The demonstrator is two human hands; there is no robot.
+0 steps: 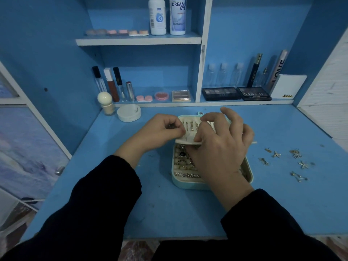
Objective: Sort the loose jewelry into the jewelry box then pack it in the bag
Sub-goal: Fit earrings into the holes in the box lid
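A mint jewelry box lies open on the blue desk, with rings and chains in its padded slots. Above the tray stands its white earring panel, with several earrings hung on it. My left hand pinches the panel's left edge. My right hand reaches over the box, with thumb and forefinger pinching the panel's lower edge; whether it also holds an earring is hidden. Several loose gold earrings lie scattered on the desk to the right of the box.
A white round compact and a cream-capped bottle stand at the back left of the desk. Shelves behind hold lip products, palettes, clear bottles and lens solution. No bag shows.
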